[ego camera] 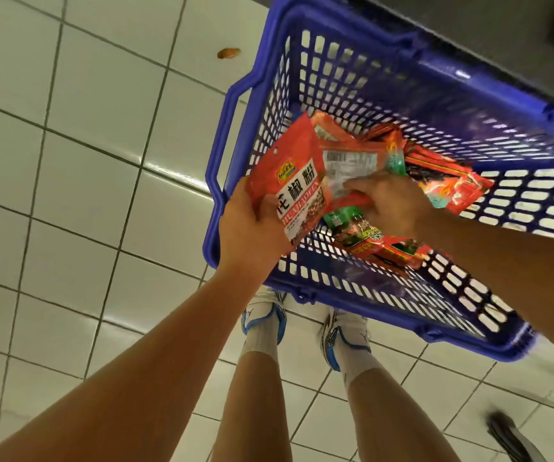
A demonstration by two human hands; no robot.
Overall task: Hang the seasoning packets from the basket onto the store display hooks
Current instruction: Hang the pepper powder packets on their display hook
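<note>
A blue plastic basket stands on the tiled floor in front of my feet. Several red seasoning packets lie in a loose heap on its bottom. My left hand grips a red packet with black characters by its lower edge, holding it tilted over the basket's left side. My right hand reaches down into the basket and pinches a second packet showing its printed back with a barcode. No display hooks are in view.
White glossy floor tiles spread to the left and below. A small orange scrap lies on the floor at the upper left. My white and blue shoes stand just below the basket. A dark object lies at bottom right.
</note>
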